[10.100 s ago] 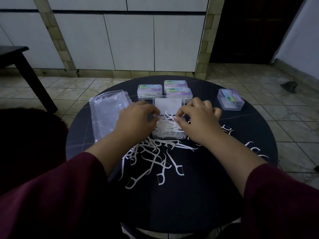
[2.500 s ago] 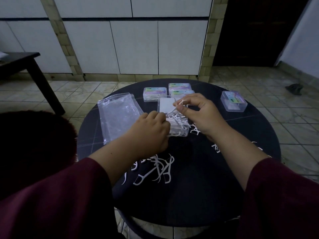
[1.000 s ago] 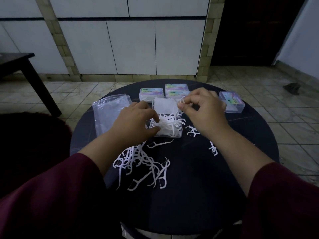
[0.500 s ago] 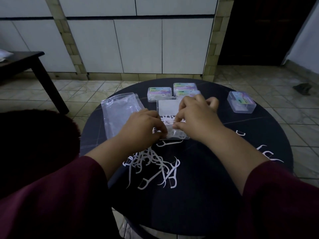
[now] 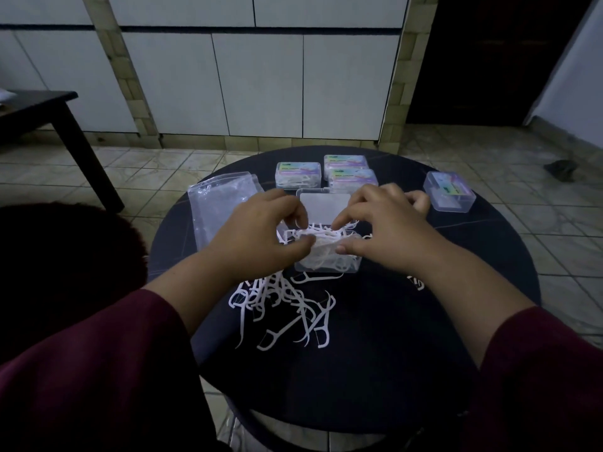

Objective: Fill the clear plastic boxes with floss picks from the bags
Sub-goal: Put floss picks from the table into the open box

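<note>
A: Where are you working on the round table [image 5: 408, 337]?

B: You are working at its centre. The empty bag [image 5: 222, 207] is lying at 10 o'clock from the open box [image 5: 328, 256]; three closed, filled boxes [image 5: 298, 173] are sitting at 12 o'clock, a fourth well apart at 2 o'clock.

A: And the hands?

B: Your left hand [image 5: 257, 236] is flanking the box at 9 o'clock, your right hand [image 5: 388, 230] at 3 o'clock. Both are curling fingers and thumbs onto the heap of picks in the box, pinching and tamping it. The raised lid is standing at 12 o'clock.

A: What is the next reach turning on?

B: The loose floss picks [image 5: 287, 308] are lying at 7 o'clock from the box, just beside it, long axes pointing every way. Your left hand is sitting nearer; judgement: it should be scooping.
</note>
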